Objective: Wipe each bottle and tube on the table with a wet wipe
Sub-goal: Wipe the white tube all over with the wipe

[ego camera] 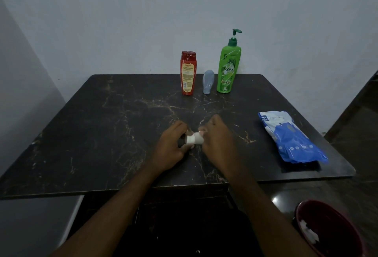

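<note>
Both hands meet over the middle of the dark marble table [102, 134]. My left hand [171, 146] grips one end of a small white tube [194, 139], which lies sideways between the hands. My right hand [216, 140] is curled round the tube's other end; whether a wipe sits under its fingers is hidden. At the back stand a red bottle [188, 73], a grey tube [208, 81] standing on its cap, and a green pump bottle [228, 66].
A blue and white pack of wet wipes [290, 138] lies near the table's right edge. A dark red bin [327, 228] holding white crumpled wipes sits on the floor at the lower right. A wall rises behind the table.
</note>
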`<state>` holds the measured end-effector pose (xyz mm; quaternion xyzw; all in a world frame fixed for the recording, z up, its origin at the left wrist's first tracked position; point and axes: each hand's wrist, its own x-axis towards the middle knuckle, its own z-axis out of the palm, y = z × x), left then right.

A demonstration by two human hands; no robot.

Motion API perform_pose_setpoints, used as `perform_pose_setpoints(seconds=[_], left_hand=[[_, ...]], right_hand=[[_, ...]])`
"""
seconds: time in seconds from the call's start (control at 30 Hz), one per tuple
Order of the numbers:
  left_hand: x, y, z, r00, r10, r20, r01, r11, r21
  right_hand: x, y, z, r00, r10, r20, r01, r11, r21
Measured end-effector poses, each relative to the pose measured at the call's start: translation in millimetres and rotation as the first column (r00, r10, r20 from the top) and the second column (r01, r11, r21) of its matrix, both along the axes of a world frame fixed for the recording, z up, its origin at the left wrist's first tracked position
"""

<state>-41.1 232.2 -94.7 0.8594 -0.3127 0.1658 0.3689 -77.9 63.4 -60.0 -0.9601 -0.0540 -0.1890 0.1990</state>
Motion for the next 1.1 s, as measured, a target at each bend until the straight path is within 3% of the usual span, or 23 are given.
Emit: perform_pose_setpoints(seconds=[0.13,0.27,0.4,0.67,1.1], left_hand=[[-3.3,-1.0,-0.5,1.0,-0.005,0.002,0.005,1.0,0.026],[-1.5,0.6,2.4,1.0,-0.009,-0.001,0.009,0.999,0.03],[-0.6,2.0,3.3,0.999,-0.026,-0.025,0.026,1.0,-0.017],[2.9,2.6,2.7,0.982,-0.016,-0.188,-0.012,0.989,-0.147],[3.9,3.7,1.4,0.981,-0.018,-0.192,0.017,1.0,-0.007]], right_hand=[[-5.5,-0.7,-2.2,0.999,0.043,0.008,-0.043,0.998,0.044],[-12.0,-20.2,-13.0,0.987,-0.082,0.14,0.056,0.982,0.181],[-15.1,-37.2,-25.9,0.979,-0.188,0.077,0.143,0.909,0.392],[-19.0,-34.0,-39.1,0.979,-0.199,0.037,0.172,0.912,0.372],[-18.5,-30.9,-39.9,0.965,-0.262,0.001,0.239,0.881,0.408]])
